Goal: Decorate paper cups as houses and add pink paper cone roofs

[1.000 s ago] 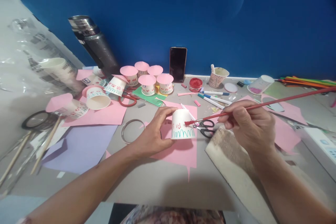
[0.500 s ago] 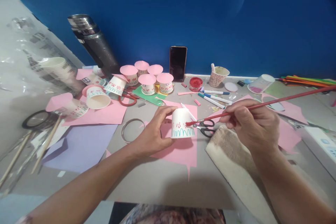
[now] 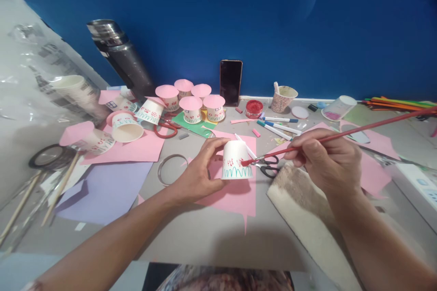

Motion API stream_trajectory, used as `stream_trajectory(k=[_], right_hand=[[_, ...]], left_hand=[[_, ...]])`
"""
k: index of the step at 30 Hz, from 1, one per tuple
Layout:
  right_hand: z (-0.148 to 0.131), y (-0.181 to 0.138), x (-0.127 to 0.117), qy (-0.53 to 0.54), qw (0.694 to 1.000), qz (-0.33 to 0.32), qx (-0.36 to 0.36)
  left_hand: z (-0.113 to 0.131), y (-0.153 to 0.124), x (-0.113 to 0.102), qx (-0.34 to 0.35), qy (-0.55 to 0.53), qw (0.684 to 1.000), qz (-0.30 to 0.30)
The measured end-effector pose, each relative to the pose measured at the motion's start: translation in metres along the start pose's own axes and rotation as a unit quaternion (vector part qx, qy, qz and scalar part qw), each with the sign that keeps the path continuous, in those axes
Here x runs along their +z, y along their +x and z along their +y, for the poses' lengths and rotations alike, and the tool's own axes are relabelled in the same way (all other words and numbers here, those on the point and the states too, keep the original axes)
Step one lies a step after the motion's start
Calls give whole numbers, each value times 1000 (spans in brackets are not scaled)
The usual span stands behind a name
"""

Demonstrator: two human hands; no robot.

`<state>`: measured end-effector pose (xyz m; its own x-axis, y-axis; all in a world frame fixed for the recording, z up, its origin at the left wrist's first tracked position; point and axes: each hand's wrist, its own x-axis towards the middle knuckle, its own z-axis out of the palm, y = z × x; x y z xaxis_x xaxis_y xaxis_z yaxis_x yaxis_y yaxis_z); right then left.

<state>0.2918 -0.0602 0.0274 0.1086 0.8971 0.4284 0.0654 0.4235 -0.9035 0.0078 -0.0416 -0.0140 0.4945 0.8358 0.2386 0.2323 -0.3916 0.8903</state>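
Here: left hand [image 3: 198,175] fingers wrapped round inverted paper cup [image 3: 235,160], apparently bracing it mouth-down on pink paper sheet [image 3: 235,198] | right hand [image 3: 326,161] fingers pinched paintbrush [image 3: 341,133] pen-style, red tip touching cup's right wall | scissors [image 3: 268,167] just beside tip.

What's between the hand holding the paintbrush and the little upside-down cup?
In the head view, black-handled scissors lie between the right hand and the upside-down white paper cup, with the long red paintbrush crossing above them.
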Motion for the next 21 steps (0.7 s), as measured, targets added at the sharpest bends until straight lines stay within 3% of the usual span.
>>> stream_trajectory(k=[5,9,16,18,21], right_hand=[[1,-1,-1,-3,1000,20,-10],[2,0,-1,18,1000,-5,-11],[5,4,0,61,997,39,-27],[7,2,2,13,1000,3,-24],[12,-3,6,-96,988,-114,-39]], left_hand=[[2,0,1,-6,-11,1000,0],[3,0,1,-2,-25,1000,-1],[-1,0,1,-11,-97,995,-8],[-3,0,2,-9,-115,993,-11],[-5,-1,6,-8,-142,990,-17]])
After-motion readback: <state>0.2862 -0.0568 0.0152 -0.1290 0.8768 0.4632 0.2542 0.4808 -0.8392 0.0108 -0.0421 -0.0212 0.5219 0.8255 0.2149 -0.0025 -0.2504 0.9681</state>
